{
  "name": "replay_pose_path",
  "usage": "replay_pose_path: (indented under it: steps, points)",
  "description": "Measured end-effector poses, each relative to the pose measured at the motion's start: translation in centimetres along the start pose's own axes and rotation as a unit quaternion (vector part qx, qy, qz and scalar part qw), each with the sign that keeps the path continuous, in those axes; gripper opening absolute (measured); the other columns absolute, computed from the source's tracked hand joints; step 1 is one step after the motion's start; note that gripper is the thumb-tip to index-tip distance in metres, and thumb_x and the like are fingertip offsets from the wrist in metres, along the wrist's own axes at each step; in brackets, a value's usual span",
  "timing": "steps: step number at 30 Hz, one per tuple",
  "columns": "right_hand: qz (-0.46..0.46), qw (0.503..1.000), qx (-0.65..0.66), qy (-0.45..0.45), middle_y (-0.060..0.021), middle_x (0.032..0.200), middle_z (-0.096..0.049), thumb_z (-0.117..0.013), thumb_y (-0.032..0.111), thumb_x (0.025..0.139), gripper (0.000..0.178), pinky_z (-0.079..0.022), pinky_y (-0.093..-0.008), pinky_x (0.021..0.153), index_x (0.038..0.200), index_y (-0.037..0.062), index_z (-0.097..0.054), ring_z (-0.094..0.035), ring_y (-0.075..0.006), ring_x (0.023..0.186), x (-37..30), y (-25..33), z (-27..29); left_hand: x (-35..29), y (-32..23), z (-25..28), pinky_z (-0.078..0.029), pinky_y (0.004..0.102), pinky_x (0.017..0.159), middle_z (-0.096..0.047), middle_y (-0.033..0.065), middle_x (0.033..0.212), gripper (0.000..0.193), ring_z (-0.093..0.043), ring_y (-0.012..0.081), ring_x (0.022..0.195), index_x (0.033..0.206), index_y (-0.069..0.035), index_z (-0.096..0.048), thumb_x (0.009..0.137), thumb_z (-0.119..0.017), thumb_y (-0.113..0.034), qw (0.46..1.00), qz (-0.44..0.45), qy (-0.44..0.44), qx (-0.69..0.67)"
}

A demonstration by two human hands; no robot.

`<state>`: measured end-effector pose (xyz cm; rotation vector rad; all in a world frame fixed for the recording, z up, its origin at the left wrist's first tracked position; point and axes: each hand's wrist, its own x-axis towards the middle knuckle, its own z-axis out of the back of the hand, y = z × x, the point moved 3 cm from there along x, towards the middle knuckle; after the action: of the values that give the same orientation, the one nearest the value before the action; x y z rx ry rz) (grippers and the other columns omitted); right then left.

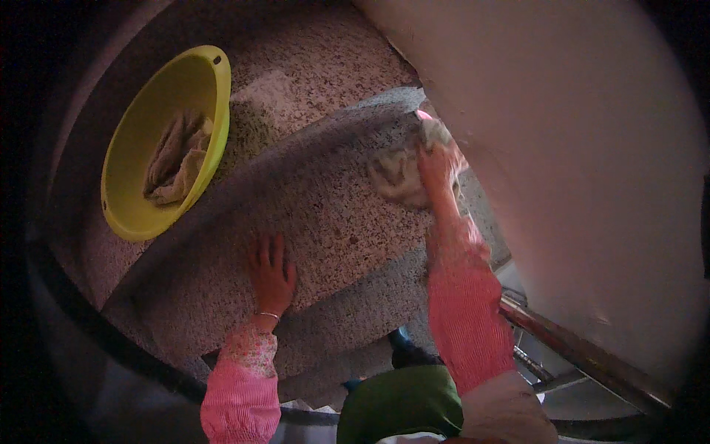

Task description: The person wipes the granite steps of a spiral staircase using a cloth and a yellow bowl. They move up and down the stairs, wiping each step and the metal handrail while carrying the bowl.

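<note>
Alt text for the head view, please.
A person's right hand is on a pale cloth at the wall end of a speckled stone step; the left hand rests spread on the same step. A yellow basin holding a crumpled cloth sits at upper left.
</note>
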<state>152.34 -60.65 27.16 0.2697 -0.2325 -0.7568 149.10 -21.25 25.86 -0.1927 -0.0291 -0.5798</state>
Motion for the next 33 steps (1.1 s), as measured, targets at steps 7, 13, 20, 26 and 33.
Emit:
replay_pose_path:
  steps: [7, 13, 20, 26, 33]
  points:
    - [0.008, 0.999, 0.013, 0.030, -0.0162, 0.091, -0.065, -0.057, 0.039, 0.079, 0.033, -0.046, -0.0475, 0.070, 0.084, 0.0082, -0.068, -0.061, -0.0350, 0.085, 4.3, 1.6, -0.5, -0.8, 0.8, -1.8, -0.029, 0.0564, 0.101, -0.029, 0.0133, 0.143, 0.059, -0.028, 0.0394, 0.129, 0.140, -0.013, -0.033, 0.086, -0.053, -0.028, 0.998, 0.012, 0.036, -0.040]
    - [-0.095, 0.984, -0.089, 0.126, -0.0213, 0.104, -0.061, -0.055, 0.036, 0.080, 0.034, -0.044, -0.0478, 0.081, 0.085, 0.0055, -0.068, -0.057, -0.0369, 0.098, -3.8, -3.4, 3.5, -0.4, 0.8, -0.7, -0.025, 0.0561, 0.103, -0.029, 0.0127, 0.143, 0.058, -0.028, 0.0388, 0.130, 0.140, -0.014, -0.033, 0.087, -0.053, -0.027, 0.999, 0.017, 0.021, -0.040]
    - [0.231, 0.963, 0.027, -0.134, -0.0195, 0.124, -0.048, -0.064, 0.019, 0.069, 0.020, -0.038, -0.0484, 0.091, 0.079, 0.0022, -0.068, -0.046, -0.0370, 0.111, -5.4, -3.1, 3.4, -0.2, 0.1, -0.4, -0.025, 0.0556, 0.103, -0.029, 0.0128, 0.143, 0.055, -0.028, 0.0375, 0.130, 0.138, -0.014, -0.035, 0.088, -0.051, -0.027, 0.998, 0.025, 0.034, -0.051]
    - [0.172, 0.980, 0.062, -0.075, -0.0172, 0.126, -0.050, -0.059, 0.017, 0.071, 0.020, -0.039, -0.0495, 0.091, 0.084, 0.0052, -0.069, -0.045, -0.0372, 0.117, 3.5, 3.9, -1.7, -0.6, 0.6, -0.9, -0.026, 0.0557, 0.103, -0.031, 0.0137, 0.142, 0.053, -0.030, 0.0389, 0.129, 0.136, -0.013, -0.039, 0.086, -0.051, -0.027, 0.999, 0.015, 0.024, -0.015]
    - [0.000, 0.989, -0.127, 0.079, -0.0153, 0.094, -0.063, -0.057, 0.023, 0.077, 0.022, -0.048, -0.0457, 0.065, 0.088, 0.0098, -0.070, -0.060, -0.0354, 0.083, -0.9, -2.9, 1.2, -0.6, 0.5, -0.3, -0.028, 0.0551, 0.101, -0.032, 0.0149, 0.140, 0.058, -0.030, 0.0398, 0.129, 0.135, -0.013, -0.040, 0.081, -0.057, -0.024, 0.999, 0.035, 0.032, -0.023]
